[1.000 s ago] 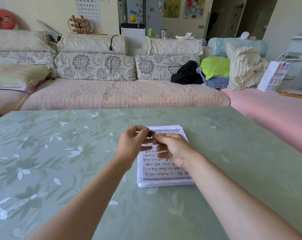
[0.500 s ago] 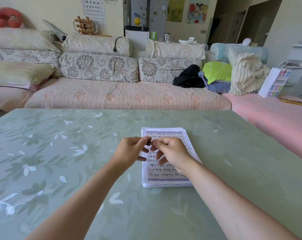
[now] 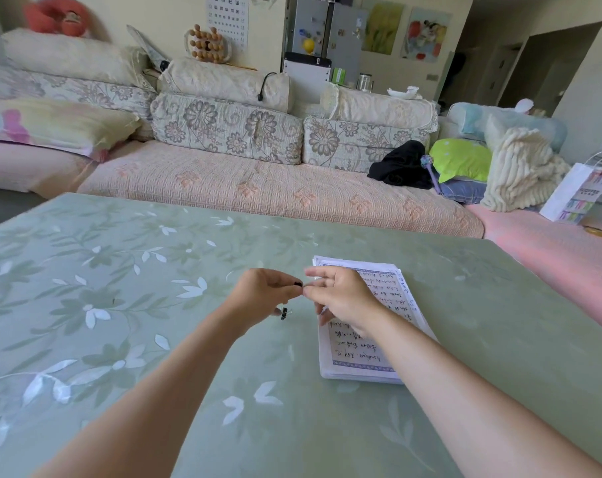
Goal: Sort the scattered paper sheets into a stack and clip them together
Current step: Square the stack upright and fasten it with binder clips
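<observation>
Both grips meet just left of the paper stack (image 3: pixel 372 326), the left hand (image 3: pixel 261 294) and right hand (image 3: pixel 344 298) pinching one small black clip (image 3: pixel 298 284) above the bench (image 3: pixel 120 305); she should spread it wide and seat it squarely over the stack's edge.

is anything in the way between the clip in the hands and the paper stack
Nothing visible stands between them. The left hand pinches a small black clip, with the right hand meeting it at the fingertips, just left of the paper stack. A second clip lies on the table under the left hand, off that path.
</observation>
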`<state>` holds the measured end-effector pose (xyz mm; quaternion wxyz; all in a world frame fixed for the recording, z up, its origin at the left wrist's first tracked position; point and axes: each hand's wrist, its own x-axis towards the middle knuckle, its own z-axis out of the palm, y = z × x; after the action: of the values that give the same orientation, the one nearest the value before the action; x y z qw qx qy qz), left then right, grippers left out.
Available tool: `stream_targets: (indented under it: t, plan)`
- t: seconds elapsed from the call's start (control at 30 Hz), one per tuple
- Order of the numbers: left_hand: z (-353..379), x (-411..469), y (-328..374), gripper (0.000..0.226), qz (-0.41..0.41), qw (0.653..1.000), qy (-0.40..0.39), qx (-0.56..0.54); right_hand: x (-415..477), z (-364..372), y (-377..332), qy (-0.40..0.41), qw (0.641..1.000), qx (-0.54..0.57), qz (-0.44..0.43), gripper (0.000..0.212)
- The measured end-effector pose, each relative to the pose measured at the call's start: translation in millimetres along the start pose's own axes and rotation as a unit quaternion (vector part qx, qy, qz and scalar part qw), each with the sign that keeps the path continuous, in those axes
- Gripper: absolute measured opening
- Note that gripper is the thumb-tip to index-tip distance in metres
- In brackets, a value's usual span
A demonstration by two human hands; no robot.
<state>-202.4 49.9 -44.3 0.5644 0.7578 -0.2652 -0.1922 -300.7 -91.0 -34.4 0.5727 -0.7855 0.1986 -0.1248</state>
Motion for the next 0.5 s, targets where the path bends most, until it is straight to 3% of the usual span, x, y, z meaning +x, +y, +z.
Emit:
stream_targets:
  t: [0.1, 0.23, 0.4, 0.5]
  plan:
    - [1.2, 9.7, -20.7, 0.017, 0.004, 0.998, -0.005, 0.056, 12.6, 1.8, 7.9, -0.030, 0.991, -0.131, 0.010, 0.021]
    - [12.7, 17.1, -38.0, 0.039, 0.062, 0.986, 0.029, 0.154, 25.1, 3.7, 15.2, 0.028, 0.967, -0.252, -0.002, 0.025]
    - [11.5, 14.5, -49.3, 0.025, 0.099, 0.954, -0.056, 0.277, 46.0, 17.2, 20.2, 0.070, 0.949, -0.308, -0.004, 0.021]
    - [-4.9, 12.5, -53.7, 0.023, 0.111, 0.928, -0.070, 0.349, 55.4, 39.1, 19.2, 0.055, 0.931, -0.360, -0.017, 0.020]
